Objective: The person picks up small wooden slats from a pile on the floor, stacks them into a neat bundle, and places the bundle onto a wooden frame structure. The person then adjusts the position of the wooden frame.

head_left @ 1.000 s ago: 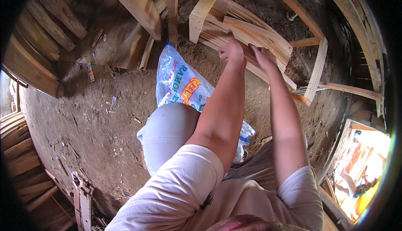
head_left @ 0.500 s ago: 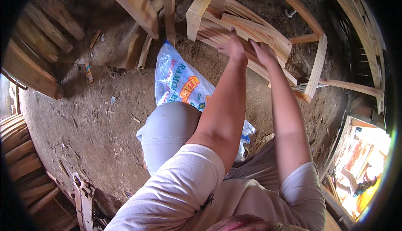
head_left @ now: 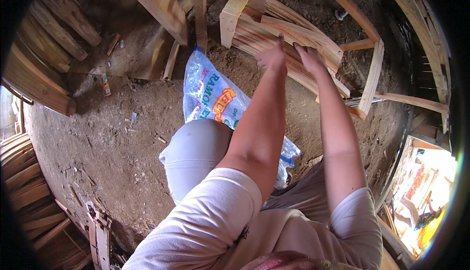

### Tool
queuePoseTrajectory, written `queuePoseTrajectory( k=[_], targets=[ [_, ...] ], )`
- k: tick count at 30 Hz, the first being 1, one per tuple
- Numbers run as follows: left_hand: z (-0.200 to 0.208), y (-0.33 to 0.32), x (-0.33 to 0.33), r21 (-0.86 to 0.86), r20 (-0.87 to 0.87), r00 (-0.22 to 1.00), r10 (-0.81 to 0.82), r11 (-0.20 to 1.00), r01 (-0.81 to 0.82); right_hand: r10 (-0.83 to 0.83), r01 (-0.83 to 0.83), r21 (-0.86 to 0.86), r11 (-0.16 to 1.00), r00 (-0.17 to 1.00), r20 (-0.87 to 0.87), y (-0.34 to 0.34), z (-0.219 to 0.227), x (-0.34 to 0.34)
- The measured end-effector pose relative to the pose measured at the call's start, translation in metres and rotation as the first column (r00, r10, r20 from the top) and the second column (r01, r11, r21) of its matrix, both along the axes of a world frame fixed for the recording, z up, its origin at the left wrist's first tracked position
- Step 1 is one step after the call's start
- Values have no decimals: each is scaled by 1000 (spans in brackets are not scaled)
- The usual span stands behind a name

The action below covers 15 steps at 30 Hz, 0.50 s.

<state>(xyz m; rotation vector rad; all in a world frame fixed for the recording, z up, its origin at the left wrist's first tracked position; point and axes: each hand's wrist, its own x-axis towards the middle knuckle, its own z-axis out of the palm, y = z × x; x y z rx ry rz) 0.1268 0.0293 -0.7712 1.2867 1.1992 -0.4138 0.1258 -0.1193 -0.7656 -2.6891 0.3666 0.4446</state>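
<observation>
A stack of pale wooden slats (head_left: pixel 298 45) lies within a wooden frame (head_left: pixel 234 13) at the upper right. My left hand (head_left: pixel 272 58) is closed at the near side of the stack, its thumb raised over a slat's edge and the other fingers curled against the face. Just to its right, my right hand (head_left: pixel 311 59) is bent over the same near slat, fingertips partly hidden. Both arms reach forward from my body. A printed clear plastic sack (head_left: pixel 203 86) covers the ground under my left arm, beside my grey-clad knee (head_left: pixel 198 147).
Upright boards (head_left: pixel 156 5) stand at the upper left, close to leaning thick planks (head_left: pixel 63 20). Stacked timber (head_left: pixel 24 182) lines the left side. Wood scraps litter the dirt floor (head_left: pixel 112 147). A bright opening (head_left: pixel 426 196) shows at the lower right.
My left hand has shifted slightly right along the slats, closer to the right hand. The view has moved a little; the stack and frame look unchanged.
</observation>
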Motion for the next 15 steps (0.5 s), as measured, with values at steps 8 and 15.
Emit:
queuePoseTrajectory(
  k=[8, 15],
  targets=[
    [-16, -5, -18, -148, 306, 934, 184, 978, -144, 32, -31, 91, 995, 999, -18, 0, 17, -9],
    [0, -21, -11, -436, 489, 810, 325, 895, -96, -27, -42, 376, 926, 984, 177, -24, 6, -20]
  ],
)
